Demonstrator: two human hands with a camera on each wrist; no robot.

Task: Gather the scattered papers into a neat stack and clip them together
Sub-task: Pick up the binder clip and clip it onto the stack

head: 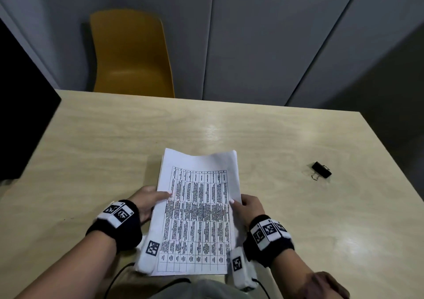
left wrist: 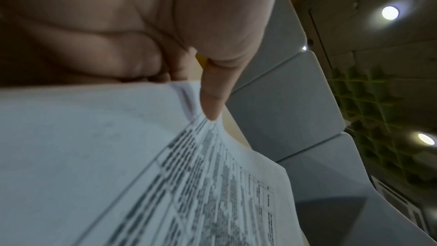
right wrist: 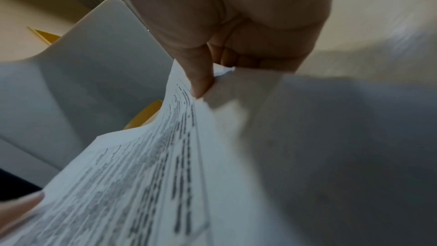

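A stack of white papers printed with a table is held up off the table, tilted toward me. My left hand grips its left edge, thumb on the printed face and fingers behind. My right hand grips the right edge the same way. The left wrist view shows the left thumb pressing the papers; the right wrist view shows the right thumb pinching the papers. A black binder clip lies alone on the table to the right, apart from both hands.
The light wooden table runs to a far edge with a yellow chair behind it. A dark panel stands at the left. Grey wall panels lie beyond. Cables hang near the table's front edge.
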